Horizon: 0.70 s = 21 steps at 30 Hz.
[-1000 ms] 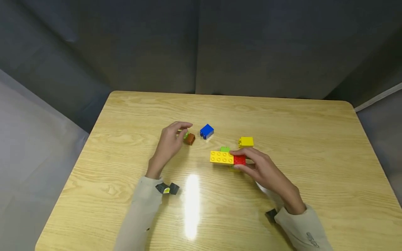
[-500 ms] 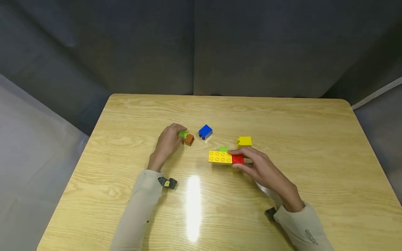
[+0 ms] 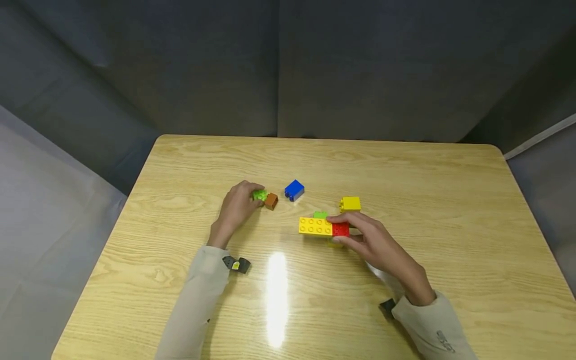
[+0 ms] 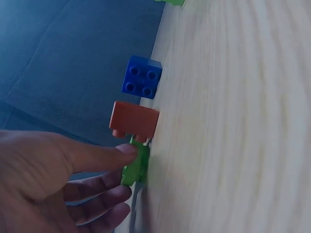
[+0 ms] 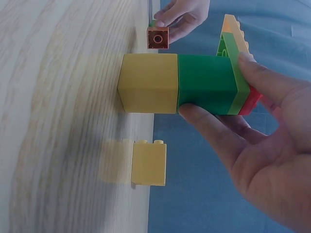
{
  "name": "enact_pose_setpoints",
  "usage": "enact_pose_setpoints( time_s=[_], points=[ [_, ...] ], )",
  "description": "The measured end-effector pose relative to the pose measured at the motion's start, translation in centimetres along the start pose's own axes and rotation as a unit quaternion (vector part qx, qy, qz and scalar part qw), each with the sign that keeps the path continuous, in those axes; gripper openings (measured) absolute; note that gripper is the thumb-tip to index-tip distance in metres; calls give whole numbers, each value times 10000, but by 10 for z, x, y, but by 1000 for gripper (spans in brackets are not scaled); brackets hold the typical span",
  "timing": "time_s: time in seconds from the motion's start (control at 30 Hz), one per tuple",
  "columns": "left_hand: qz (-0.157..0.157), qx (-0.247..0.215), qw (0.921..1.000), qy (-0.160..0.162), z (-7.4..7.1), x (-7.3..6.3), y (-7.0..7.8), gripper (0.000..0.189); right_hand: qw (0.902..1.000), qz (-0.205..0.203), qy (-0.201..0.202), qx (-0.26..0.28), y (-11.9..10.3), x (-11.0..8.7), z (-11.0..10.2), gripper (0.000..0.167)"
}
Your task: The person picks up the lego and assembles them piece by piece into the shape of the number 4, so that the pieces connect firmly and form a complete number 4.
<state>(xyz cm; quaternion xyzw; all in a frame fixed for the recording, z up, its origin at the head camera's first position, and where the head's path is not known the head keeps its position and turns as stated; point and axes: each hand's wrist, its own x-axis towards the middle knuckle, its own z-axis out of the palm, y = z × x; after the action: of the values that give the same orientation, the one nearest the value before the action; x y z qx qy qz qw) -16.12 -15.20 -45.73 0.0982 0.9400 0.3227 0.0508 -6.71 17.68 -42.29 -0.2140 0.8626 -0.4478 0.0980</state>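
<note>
My left hand (image 3: 236, 207) pinches a small light green toy brick (image 4: 138, 167) between thumb and fingers, low over the table. Next to it lies a brown brick (image 3: 271, 201) on its side, its studs toward the green piece. My right hand (image 3: 375, 245) grips the upper part of an upright stack. In the right wrist view the stack has a yellow block (image 5: 148, 82) at the bottom, a dark green block (image 5: 206, 85) above, then a light green plate (image 5: 239, 92). A long yellow brick (image 3: 315, 226) and a red brick (image 3: 340, 229) top it.
A blue brick (image 3: 294, 190) lies on its side beyond the brown one. Another yellow brick (image 3: 350, 203) lies just behind my right hand. All stand on a wooden table (image 3: 180, 300), with a dark curtain (image 3: 225, 70) past its far edge.
My left hand has come down around the light green brick and drawn it slightly left, its fingers now on both sides of it. My right hand and the stack stay in place.
</note>
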Motion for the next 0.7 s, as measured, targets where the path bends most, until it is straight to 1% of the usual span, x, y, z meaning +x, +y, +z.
enact_pose_setpoints(
  time_s=[0.13, 0.23, 0.3, 0.4, 0.5, 0.57, 0.63, 0.7],
  points=[
    [-10, -131, 9999, -36, -2, -4, -4, 39, 10000, 7, 37, -2, 0, 0, 0, 38],
    [16, -283, 9996, 50, -6, -8, -7, 41, 10000, 45, 12, 44, 0, -1, 0, 38],
    [128, -410, 9990, 156, -8, -11, -7, 41, 9999, 82, -3, 74, -1, -1, 0, 39],
    [469, -703, 9958, 351, -11, -16, -8, 36, 9999, 93, -7, 94, -1, 0, 0, 39],
    [833, -1087, 9892, 531, -12, -22, -7, 31, 9999, 45, 20, 104, -1, 0, 1, 38],
    [995, -1427, 9830, 591, -11, -28, -3, 30, 9999, -3, 39, 115, -1, 0, 0, 38],
    [1114, -1809, 9755, 571, -10, -33, 2, 30, 9999, -38, 52, 123, -1, -1, 0, 38],
    [1192, -2195, 9671, 478, -8, -40, 11, 31, 9999, -72, 56, 119, 0, -1, 0, 38]
  ],
)
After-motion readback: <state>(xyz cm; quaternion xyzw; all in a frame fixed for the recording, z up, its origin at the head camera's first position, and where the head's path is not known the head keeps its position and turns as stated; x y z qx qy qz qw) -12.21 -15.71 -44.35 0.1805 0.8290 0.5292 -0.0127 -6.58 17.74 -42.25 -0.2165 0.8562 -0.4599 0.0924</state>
